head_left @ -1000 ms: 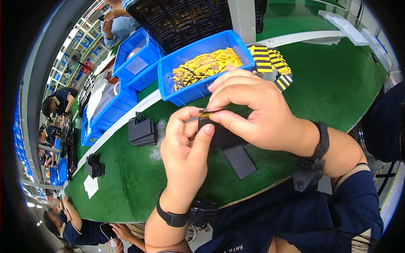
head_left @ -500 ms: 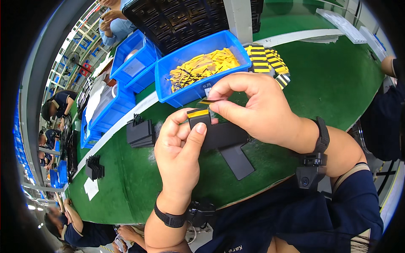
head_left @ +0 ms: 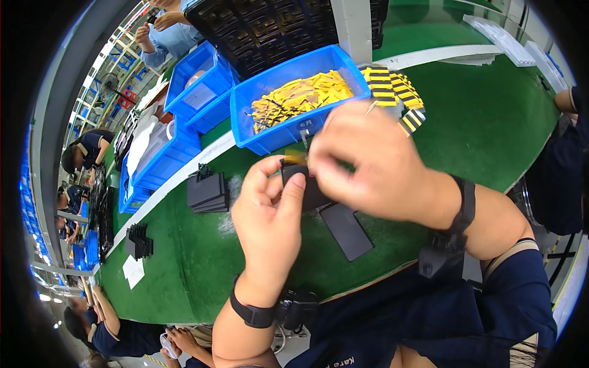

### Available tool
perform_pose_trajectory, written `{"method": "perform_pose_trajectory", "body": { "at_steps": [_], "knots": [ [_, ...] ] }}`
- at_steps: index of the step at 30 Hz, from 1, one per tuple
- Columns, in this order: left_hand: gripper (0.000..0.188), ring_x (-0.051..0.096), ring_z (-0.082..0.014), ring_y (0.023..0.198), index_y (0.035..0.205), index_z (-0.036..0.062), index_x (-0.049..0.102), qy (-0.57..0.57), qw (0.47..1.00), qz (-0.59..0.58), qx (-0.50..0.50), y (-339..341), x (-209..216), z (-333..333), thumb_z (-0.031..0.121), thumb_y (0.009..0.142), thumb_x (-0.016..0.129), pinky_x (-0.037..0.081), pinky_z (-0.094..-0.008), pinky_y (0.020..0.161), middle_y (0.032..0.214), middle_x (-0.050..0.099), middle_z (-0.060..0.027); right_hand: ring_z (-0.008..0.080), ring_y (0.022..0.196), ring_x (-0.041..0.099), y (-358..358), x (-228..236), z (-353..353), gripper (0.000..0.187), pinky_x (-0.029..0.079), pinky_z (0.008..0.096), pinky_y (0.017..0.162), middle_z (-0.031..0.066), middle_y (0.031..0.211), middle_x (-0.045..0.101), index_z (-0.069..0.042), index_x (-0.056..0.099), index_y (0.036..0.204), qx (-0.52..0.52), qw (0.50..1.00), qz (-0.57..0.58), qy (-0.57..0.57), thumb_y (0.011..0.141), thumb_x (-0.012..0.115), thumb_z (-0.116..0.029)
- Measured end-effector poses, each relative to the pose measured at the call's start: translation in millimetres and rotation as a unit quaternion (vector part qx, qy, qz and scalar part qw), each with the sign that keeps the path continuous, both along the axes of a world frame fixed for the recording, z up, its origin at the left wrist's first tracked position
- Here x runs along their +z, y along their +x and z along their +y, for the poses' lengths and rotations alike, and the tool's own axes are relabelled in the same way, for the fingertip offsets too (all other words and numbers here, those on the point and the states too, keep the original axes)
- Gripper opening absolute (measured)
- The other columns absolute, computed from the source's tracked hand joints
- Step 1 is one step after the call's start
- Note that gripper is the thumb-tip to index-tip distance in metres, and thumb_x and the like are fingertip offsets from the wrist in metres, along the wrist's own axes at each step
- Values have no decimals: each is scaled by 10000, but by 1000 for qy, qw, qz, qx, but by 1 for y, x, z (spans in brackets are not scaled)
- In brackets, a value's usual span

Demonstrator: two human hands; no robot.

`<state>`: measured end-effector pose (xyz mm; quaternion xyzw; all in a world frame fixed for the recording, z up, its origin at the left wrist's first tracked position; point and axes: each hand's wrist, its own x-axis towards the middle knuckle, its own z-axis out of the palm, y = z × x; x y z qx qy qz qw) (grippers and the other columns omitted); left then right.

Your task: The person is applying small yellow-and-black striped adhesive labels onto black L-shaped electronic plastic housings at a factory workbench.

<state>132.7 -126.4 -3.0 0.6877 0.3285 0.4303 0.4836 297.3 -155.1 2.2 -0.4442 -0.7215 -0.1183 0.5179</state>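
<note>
My left hand point(head_left: 270, 208) is closed on a black flat plate point(head_left: 313, 195), thumb on its face and fingers behind. A yellow strip point(head_left: 294, 157), blurred, sits at the plate's upper end. Right beside it is my right hand point(head_left: 368, 165), its fingers bent but smeared by motion, so what they hold cannot be made out. The right hand hides much of the plate. Below both hands another black plate point(head_left: 346, 232) lies flat on the green table.
A blue bin point(head_left: 264, 147) of loose yellow strips stands beyond my hands, with yellow-and-black striped sheets point(head_left: 392, 86) to its right. Stacked black plates point(head_left: 207, 193) and smaller black pieces point(head_left: 138, 241) lie left on the green table point(head_left: 184, 270). Other people work further left.
My right hand has shifted down and left over the plate and is now blurred. The small strip between its fingertips no longer shows clearly. The left hand still holds the plate.
</note>
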Motion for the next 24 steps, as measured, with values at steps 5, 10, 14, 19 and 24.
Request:
{"method": "perform_pose_trajectory", "body": {
  "at_steps": [5, 10, 14, 19, 24],
  "knots": [
    [138, 648, -178, 790, 1022, 14, 507, -160, 980, -115, -39, -2, 4, 5, 79, 904, 478, 507, -255, 721, 875, 662, -172, 269, 741, 556, 52, -10, 29, 30, 437, 388, 671, 84, 744, 588, -51, 630, 703, -244, 959, -147, 10, 706, 607, -70],
    [124, 648, -209, 786, 993, 19, 516, -131, 979, -155, -16, -7, 3, 13, 71, 899, 453, 512, -289, 724, 841, 653, -161, 219, 871, 609, 10, 11, -2, 98, 473, 322, 784, 104, 905, 647, -21, 681, 802, 137, 952, 176, -209, 766, 644, -105],
    [137, 633, -190, 842, 1029, 12, 504, -100, 976, -189, -53, -5, 6, 9, 63, 912, 455, 493, -288, 781, 917, 646, -149, 208, 797, 631, 7, 8, -10, 84, 497, 309, 712, 108, 829, 664, -8, 680, 805, 198, 922, 121, -310, 764, 657, -78],
    [231, 596, -179, 942, 1082, -9, 519, 51, 995, -88, -23, -15, 9, 18, 1, 851, 522, 480, -283, 786, 1020, 616, -129, 309, 722, 602, 6, 6, -8, 117, 483, 373, 686, 128, 735, 636, -1, 657, 723, 221, 926, 40, -304, 701, 580, -88],
    [248, 604, -199, 914, 972, 21, 626, 252, 962, 87, 59, -20, 15, 23, -18, 728, 632, 481, -297, 779, 1018, 628, -104, 302, 728, 596, 3, 2, -9, 91, 475, 387, 698, 117, 707, 614, -15, 639, 678, 205, 948, -35, -242, 688, 563, -65]
  ]
}}
